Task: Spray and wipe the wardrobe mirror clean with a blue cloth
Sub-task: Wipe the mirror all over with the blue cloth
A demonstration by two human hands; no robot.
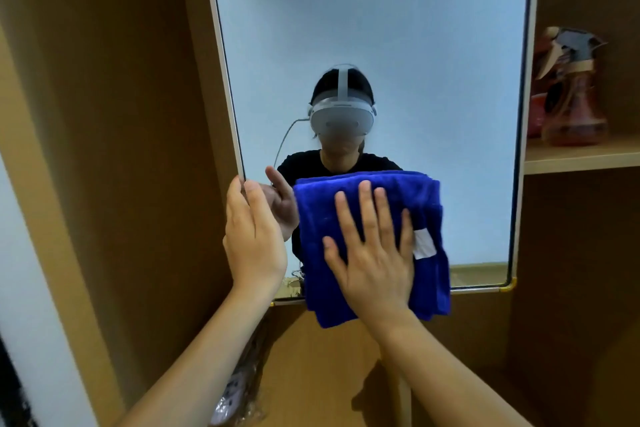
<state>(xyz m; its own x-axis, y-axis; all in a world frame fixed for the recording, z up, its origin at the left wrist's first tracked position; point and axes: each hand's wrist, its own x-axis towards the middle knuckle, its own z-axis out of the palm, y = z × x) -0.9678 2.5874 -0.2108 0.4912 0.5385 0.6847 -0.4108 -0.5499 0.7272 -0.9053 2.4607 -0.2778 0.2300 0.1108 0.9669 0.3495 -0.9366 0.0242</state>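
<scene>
Single head-worn wide-angle view, close up, facing a mirror (367, 45) straight on and tilted slightly down. Both forearms enter from the bottom edge. Mirror fills centre frame; wooden shelf (581, 156) at right edge. No second view.

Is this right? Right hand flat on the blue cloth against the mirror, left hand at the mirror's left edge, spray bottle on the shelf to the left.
Not quite: the head view shows the spray bottle on the shelf to the right of the mirror. The rest holds: right hand flat on the blue cloth, left hand at the left edge.
</scene>
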